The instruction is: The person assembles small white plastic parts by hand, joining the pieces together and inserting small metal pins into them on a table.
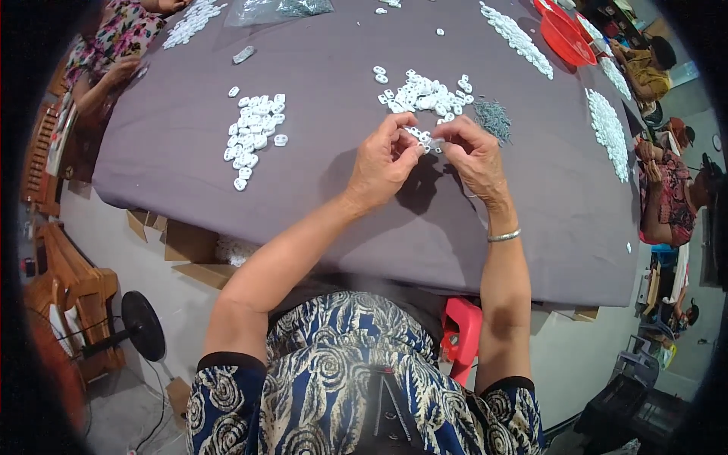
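My left hand (385, 161) is closed, thumb and fingertips pinching a small white two-holed plastic piece (425, 137). Facing it, my right hand (475, 158) pinches at the same spot, its fingertips almost meeting those of the left. What exactly sits between the right fingertips is too small to make out. Just beyond the hands lies a loose heap of white two-holed plastic pieces (428, 95), partly hidden by my fingers. Beside my right hand is a pile of small thin grey pins (493, 120). A second group of white oval pieces (254, 133) lies to the left.
A grey-brown cloth (326, 98) covers the table. More white pieces (607, 133) lie along the right, near a red plastic basket (567, 38). Other people sit at the left and right edges. A clear bag (277, 9) lies at the far side; a black fan (142, 326) stands lower left.
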`<move>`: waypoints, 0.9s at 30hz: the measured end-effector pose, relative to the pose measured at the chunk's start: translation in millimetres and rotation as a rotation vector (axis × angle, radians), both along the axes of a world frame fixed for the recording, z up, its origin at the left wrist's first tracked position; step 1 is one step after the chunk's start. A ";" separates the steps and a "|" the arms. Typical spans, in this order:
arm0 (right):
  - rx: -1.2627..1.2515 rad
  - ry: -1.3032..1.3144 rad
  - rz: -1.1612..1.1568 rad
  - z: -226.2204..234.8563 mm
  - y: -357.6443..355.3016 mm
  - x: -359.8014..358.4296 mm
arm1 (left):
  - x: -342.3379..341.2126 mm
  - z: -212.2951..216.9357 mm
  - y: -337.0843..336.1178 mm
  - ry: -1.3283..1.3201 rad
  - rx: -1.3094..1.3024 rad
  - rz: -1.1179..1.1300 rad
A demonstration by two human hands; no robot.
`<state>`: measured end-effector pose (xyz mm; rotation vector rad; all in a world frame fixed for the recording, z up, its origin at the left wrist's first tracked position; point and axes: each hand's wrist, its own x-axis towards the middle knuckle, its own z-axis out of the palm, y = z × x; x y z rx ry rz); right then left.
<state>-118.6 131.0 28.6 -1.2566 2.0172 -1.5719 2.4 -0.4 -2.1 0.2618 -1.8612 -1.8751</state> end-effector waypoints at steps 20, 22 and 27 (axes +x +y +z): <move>-0.125 -0.702 0.085 -5.8 -8.0 8.8 | 1.9 3.5 3.6 0.009 0.073 -0.040; -0.134 -0.701 0.078 -7.2 -6.9 7.0 | 1.9 3.9 3.2 0.005 0.064 -0.038; -0.163 -0.623 0.024 -12.4 -4.1 -0.4 | 2.8 8.4 3.0 0.003 0.092 -0.059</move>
